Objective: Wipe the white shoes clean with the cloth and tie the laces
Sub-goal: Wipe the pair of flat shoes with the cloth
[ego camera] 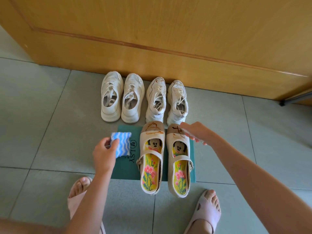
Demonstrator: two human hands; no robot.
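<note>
head view: early stage, by my judgement. nothing reads as wiped or tied.

- left hand [103,153]: grip pinching one corner of the blue-and-white striped cloth [123,143], held above the green board [125,169], clear of every shoe.
- right hand [194,132]: grip released, fingers spread, hovering over the toe of the right beige strap shoe; contact unclear.
- left pair of white sneakers [112,98]: on the floor [50,115] by the wooden door [168,31], laces slack, ends tucked inside, no bow visible.
- right pair of white sneakers [156,102]: just beside the first pair, brown lines on the toes, laces loose.
- beige strap shoes [152,134]: on the board, brown scribbles on both toes.

left to do: all wiping, all tying.

count: six shoes in three pairs, four of them lace-ups; one cloth; one board; two pink slippers [207,215] on the feet.
</note>
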